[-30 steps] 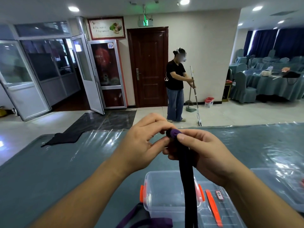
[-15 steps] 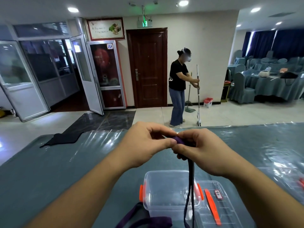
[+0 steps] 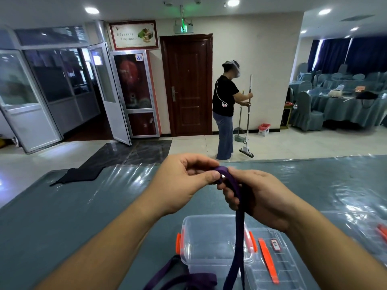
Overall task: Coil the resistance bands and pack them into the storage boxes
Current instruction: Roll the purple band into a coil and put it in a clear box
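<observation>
A purple resistance band (image 3: 238,231) hangs from my two hands above the table. My left hand (image 3: 184,187) pinches its top end between thumb and fingers. My right hand (image 3: 257,197) curls round the band just below, where a small loop starts. The long tail drops past an open clear storage box (image 3: 188,245) with orange latches and gathers in a loose heap at the near edge. The box's clear lid (image 3: 287,266) lies flat to its right.
The table (image 3: 62,216) wears a grey-blue cloth under clear plastic film. A dark cloth (image 3: 77,174) lies at its far left edge. A second clear box (image 3: 368,237) sits at the right. Beyond the table a person (image 3: 226,109) holds a mop on the tiled floor.
My hands have turned the band's top end further, so the purple loop now shows between them. The hanging tail turned from edge-on to flatter. The person with the mop shifted and turned.
</observation>
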`<action>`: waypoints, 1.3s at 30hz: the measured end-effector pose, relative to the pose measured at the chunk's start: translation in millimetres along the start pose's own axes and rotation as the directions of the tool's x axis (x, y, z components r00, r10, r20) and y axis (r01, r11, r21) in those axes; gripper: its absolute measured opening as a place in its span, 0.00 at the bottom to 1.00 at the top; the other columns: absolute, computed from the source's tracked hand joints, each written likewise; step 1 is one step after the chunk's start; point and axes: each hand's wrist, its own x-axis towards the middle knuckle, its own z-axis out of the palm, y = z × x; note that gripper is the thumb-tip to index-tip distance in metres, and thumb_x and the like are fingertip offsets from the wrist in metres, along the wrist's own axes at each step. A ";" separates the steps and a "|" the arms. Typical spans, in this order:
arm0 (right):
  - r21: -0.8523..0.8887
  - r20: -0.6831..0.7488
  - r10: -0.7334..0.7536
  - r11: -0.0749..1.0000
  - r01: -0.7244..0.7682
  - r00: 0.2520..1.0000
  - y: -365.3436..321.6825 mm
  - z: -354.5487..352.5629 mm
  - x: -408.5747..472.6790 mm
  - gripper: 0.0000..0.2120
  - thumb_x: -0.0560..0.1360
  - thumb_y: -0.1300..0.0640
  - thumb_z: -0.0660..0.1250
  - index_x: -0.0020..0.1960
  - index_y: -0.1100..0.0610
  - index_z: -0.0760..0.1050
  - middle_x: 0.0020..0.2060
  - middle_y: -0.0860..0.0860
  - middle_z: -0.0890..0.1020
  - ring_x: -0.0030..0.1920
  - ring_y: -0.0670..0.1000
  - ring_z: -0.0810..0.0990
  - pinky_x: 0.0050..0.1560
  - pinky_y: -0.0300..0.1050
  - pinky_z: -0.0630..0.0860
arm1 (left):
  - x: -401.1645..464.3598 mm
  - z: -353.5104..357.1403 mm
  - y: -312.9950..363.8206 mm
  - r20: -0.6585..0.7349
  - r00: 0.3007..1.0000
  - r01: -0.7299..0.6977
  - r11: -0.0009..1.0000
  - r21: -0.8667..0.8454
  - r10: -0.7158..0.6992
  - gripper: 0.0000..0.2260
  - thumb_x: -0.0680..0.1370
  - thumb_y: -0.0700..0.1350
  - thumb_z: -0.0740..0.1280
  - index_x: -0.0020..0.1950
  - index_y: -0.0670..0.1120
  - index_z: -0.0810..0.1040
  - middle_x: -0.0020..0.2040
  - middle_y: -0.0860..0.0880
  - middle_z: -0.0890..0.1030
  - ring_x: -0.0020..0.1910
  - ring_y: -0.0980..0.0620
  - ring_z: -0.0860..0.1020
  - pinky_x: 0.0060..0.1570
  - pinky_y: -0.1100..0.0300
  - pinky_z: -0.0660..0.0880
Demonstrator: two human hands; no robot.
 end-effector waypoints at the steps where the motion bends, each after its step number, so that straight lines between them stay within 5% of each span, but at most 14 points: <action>1: 0.010 -0.002 0.010 1.000 -0.010 1.000 1.2 0.9 0.9 0.16 0.78 0.49 0.67 0.47 0.63 0.82 0.33 0.55 0.76 0.32 0.49 0.70 0.37 0.43 0.65 | -0.4 0.5 -0.4 0.003 1.000 0.010 1.000 -0.009 -0.010 0.10 0.76 0.36 0.75 0.56 0.45 0.85 0.49 0.50 0.88 0.49 0.54 0.87 0.51 0.64 0.81; 7: 0.139 -0.102 0.041 0.990 -0.026 0.994 11.2 9.2 10.9 0.13 0.76 0.55 0.66 0.33 0.56 0.71 0.26 0.49 0.63 0.30 0.49 0.57 0.36 0.46 0.52 | -1.3 5.0 -5.3 0.027 0.997 0.079 0.995 -0.054 -0.078 0.11 0.75 0.35 0.75 0.56 0.44 0.84 0.49 0.46 0.88 0.48 0.50 0.87 0.53 0.59 0.82; 14: -0.065 0.021 0.156 0.986 -0.154 0.988 6.0 0.9 8.0 0.18 0.77 0.46 0.62 0.43 0.61 0.75 0.29 0.51 0.65 0.30 0.49 0.60 0.34 0.45 0.59 | -5.1 9.4 -6.3 -0.010 0.999 0.050 0.998 -0.025 -0.051 0.11 0.76 0.35 0.75 0.55 0.47 0.84 0.47 0.48 0.88 0.47 0.53 0.87 0.49 0.64 0.81; 22: 0.046 -0.075 0.064 0.997 -0.061 0.995 21.7 1.3 18.0 0.15 0.76 0.54 0.65 0.33 0.58 0.75 0.26 0.52 0.62 0.28 0.49 0.58 0.33 0.45 0.55 | -0.9 6.9 -10.1 0.052 0.993 0.101 0.993 0.056 -0.104 0.13 0.75 0.36 0.76 0.58 0.47 0.84 0.47 0.47 0.88 0.46 0.52 0.87 0.55 0.58 0.82; 26: -0.020 -0.101 0.045 0.999 -0.047 0.994 21.2 2.8 20.8 0.15 0.76 0.58 0.65 0.31 0.57 0.73 0.26 0.52 0.62 0.28 0.49 0.57 0.36 0.48 0.50 | 5.7 3.8 -4.6 0.135 0.984 0.073 0.957 0.282 -0.115 0.11 0.74 0.44 0.79 0.55 0.53 0.86 0.43 0.53 0.87 0.42 0.54 0.85 0.49 0.63 0.81; 28: -0.131 -0.092 0.025 0.991 -0.037 0.995 19.3 2.5 20.8 0.15 0.76 0.60 0.66 0.31 0.56 0.70 0.26 0.52 0.63 0.28 0.49 0.58 0.37 0.50 0.50 | 8.4 3.6 -0.7 0.185 0.976 0.017 0.880 0.474 -0.118 0.08 0.72 0.50 0.80 0.50 0.55 0.87 0.38 0.58 0.84 0.36 0.62 0.79 0.40 0.68 0.75; 32: -0.339 -0.014 0.015 0.940 -0.019 1.000 15.6 -1.9 19.5 0.16 0.76 0.58 0.68 0.30 0.56 0.72 0.27 0.53 0.63 0.29 0.50 0.59 0.36 0.50 0.52 | 11.7 5.1 3.3 0.237 0.963 -0.080 0.708 0.702 -0.126 0.09 0.72 0.57 0.78 0.43 0.54 0.83 0.33 0.56 0.78 0.32 0.61 0.73 0.32 0.68 0.66; 37: 0.011 0.082 -0.031 1.000 0.030 0.996 10.3 -17.6 16.9 0.10 0.77 0.55 0.70 0.41 0.61 0.76 0.29 0.54 0.70 0.31 0.50 0.66 0.35 0.44 0.61 | 14.7 7.0 -1.4 0.112 0.994 -0.055 0.917 0.395 0.011 0.06 0.73 0.50 0.79 0.48 0.52 0.87 0.38 0.52 0.84 0.34 0.60 0.76 0.37 0.66 0.74; 39: 0.117 0.100 -0.055 0.992 0.044 0.993 9.6 -18.0 16.2 0.10 0.77 0.55 0.67 0.43 0.62 0.79 0.31 0.54 0.71 0.32 0.50 0.68 0.36 0.44 0.64 | 16.0 11.7 -6.1 0.060 0.998 -0.028 0.976 0.216 0.015 0.06 0.74 0.45 0.78 0.50 0.49 0.87 0.42 0.48 0.86 0.41 0.50 0.82 0.46 0.60 0.80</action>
